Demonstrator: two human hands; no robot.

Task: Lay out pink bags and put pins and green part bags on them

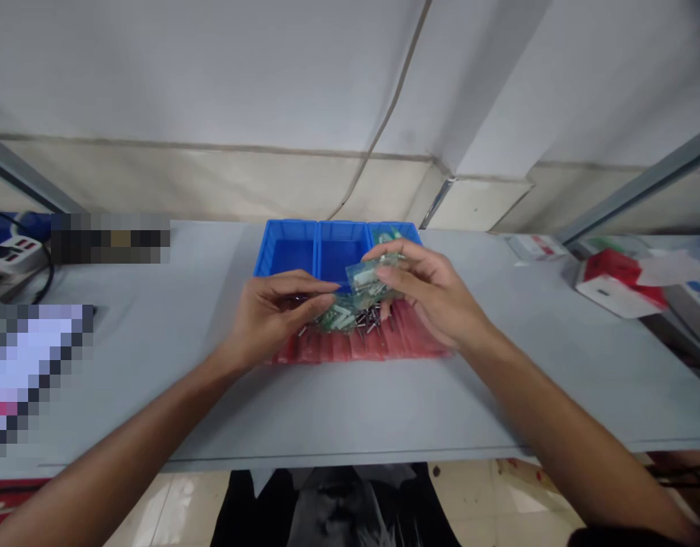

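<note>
My left hand (pixel 261 315) pinches a small clear, greenish plastic packet (pixel 337 316) with pale pieces in it, between thumb and fingers. A similar clear packet (pixel 362 282) is gripped in my right hand (pixel 441 292), its thumb pressed on top. The two packets overlap or nearly touch. Below them, small metal pins or screws (pixel 372 323) lie over a row of red plastic bags (pixel 350 349). Just beyond my hands stand blue bins (pixel 318 226) in three sections; the right one holds more greenish packets (pixel 387 237), partly hidden by my right hand.
A power strip (pixel 19 254) with a black cable sits at the far left, above a blurred-out screen (pixel 30 365). On the right are a red and white box (pixel 617 285) and a flat white packet (pixel 536 247). The wall (pixel 213 182) closes off the table's back.
</note>
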